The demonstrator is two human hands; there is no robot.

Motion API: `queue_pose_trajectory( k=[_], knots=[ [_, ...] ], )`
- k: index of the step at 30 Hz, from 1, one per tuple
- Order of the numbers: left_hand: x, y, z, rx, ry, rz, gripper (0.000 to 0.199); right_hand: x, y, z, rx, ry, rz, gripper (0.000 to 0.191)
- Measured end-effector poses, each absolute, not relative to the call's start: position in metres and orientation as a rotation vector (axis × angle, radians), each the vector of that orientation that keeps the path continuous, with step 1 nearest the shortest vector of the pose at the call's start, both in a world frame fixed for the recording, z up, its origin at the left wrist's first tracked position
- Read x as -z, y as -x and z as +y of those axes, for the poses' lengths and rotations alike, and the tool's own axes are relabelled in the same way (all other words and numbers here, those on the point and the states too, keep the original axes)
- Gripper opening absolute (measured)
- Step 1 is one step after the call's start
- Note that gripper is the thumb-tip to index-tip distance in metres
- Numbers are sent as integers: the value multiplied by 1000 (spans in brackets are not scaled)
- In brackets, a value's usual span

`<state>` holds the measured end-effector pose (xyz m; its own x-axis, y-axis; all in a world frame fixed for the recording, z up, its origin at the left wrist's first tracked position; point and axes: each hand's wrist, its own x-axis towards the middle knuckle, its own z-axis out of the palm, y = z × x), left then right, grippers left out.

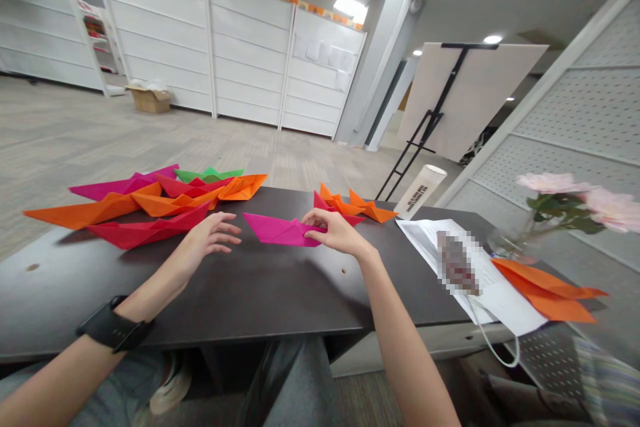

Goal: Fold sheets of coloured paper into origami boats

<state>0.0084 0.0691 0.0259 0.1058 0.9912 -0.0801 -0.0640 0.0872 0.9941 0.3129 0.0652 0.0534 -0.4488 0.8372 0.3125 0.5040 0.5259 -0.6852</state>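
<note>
Thumb and fingers of my right hand (333, 230) are clamped on the right end of the pink boat (275, 229); it is held at the dark table (285, 293), its tip pointing left, though I cannot tell whether its base touches. Well left of this grip lie the long orange boat (90, 208), the purple boat (123, 185) behind it, the front red boat (145, 232) and, farther back, the green boat (215, 175). My left hand (213, 235), wearing a watch (115, 323), hovers between these and the pink boat, fingers apart and free. Just beyond my grip sits the small orange boat (373, 208). Farther right come the white tube (423, 190), papers (510, 297), orange paper (543, 280) and, behind that, pink flowers (613, 207).
</note>
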Motion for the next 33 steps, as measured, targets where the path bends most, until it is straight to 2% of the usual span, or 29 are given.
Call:
queue_pose_trajectory(
  k=[7,14,18,24,28,33],
  knots=[
    [6,-21,87,-917,-1182,1082,45,-74,-425,6,-460,1462,-1961,16],
    [1,-35,77,-917,-1266,1043,45,-60,-542,-21,-259,1908,-1804,20],
    [4,-38,77,-911,-1266,1077,47,-48,-556,3,-252,1967,-1834,22],
    [9,-36,82,-967,-1244,1142,47,-40,-560,34,-297,2006,-1924,33],
    [11,-35,83,-966,-1250,1145,47,-37,-559,43,-328,2005,-1974,24],
    [18,-36,85,-958,-1268,1146,46,-34,-552,54,-344,1986,-2019,25]
  ],
)
